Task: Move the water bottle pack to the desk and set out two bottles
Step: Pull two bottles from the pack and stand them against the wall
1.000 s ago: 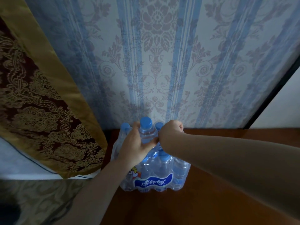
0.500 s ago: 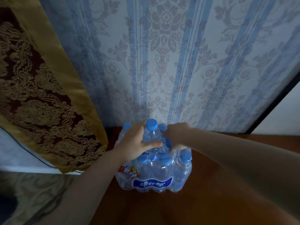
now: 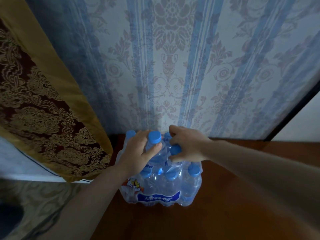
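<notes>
At the far left, a gold-bordered patterned fabric (image 3: 39, 108) hangs diagonally beside the blue striped wallpaper (image 3: 173, 66). Below it lies a pale patterned floor (image 3: 39, 201).

Your left hand (image 3: 140, 153) is closed around the neck of a raised bottle (image 3: 155, 146) in the pack's back row; its blue cap (image 3: 154, 137) stands clear above your fingers, thumb pressed against the shoulder.

The water bottle pack (image 3: 161, 186) stands upright on the brown wooden desk (image 3: 207, 213), close to the desk's left edge and just in front of the wall. Its clear shrink wrap is torn open at the top, and the blue label faces you. Front-row caps remain under the wrap.

Your right hand (image 3: 187, 147) curls over the top of the pack, fingers bent around a second bottle cap (image 3: 175, 149) that shows beneath the palm. Whether the grip is fully closed on that bottle cannot be determined.

At the far right, a dark vertical frame (image 3: 290, 110) borders a white panel (image 3: 304, 123).
</notes>
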A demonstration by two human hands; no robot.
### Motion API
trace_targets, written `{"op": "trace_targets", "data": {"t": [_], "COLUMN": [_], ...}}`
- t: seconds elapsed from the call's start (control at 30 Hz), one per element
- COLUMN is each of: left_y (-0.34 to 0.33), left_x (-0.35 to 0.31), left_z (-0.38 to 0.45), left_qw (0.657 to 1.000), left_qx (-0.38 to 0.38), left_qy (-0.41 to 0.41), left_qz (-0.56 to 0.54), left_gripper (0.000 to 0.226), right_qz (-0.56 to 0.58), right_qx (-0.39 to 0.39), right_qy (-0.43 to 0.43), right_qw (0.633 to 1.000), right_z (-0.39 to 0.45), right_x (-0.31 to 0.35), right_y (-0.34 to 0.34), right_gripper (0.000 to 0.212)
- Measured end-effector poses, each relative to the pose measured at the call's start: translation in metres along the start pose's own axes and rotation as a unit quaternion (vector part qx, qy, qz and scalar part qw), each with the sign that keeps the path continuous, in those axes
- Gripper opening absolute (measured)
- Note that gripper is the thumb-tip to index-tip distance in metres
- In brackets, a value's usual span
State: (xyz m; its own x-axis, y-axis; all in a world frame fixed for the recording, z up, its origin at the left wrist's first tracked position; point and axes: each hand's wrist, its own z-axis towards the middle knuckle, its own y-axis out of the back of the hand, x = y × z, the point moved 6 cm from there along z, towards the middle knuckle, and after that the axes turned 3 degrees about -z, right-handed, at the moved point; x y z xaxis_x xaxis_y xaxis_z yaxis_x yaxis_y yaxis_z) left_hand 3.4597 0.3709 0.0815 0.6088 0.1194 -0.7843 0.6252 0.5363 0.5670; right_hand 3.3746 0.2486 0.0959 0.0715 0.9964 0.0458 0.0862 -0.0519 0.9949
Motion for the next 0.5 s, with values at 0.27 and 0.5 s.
{"op": "trace_targets", "data": {"t": [0.27,0.5], "left_y": [0.004,0.024], "left_x": [-0.015,-0.043], "left_z": [0.005,0.001], "left_qw": [0.996,0.984], "left_qx": [-0.049,-0.158], "left_qy": [-0.061,-0.046], "left_qz": [-0.043,-0.069], "left_gripper": [0.036,0.045], "right_qz": [0.120,0.016], "right_qx": [-0.035,-0.006], "right_qy": [0.039,0.049], "right_qw": [0.991,0.999], "right_z": [-0.004,-0.007], "right_x": [-0.004,-0.014], "right_y": [0.011,0.004], "right_gripper": [0.039,0.033]}}
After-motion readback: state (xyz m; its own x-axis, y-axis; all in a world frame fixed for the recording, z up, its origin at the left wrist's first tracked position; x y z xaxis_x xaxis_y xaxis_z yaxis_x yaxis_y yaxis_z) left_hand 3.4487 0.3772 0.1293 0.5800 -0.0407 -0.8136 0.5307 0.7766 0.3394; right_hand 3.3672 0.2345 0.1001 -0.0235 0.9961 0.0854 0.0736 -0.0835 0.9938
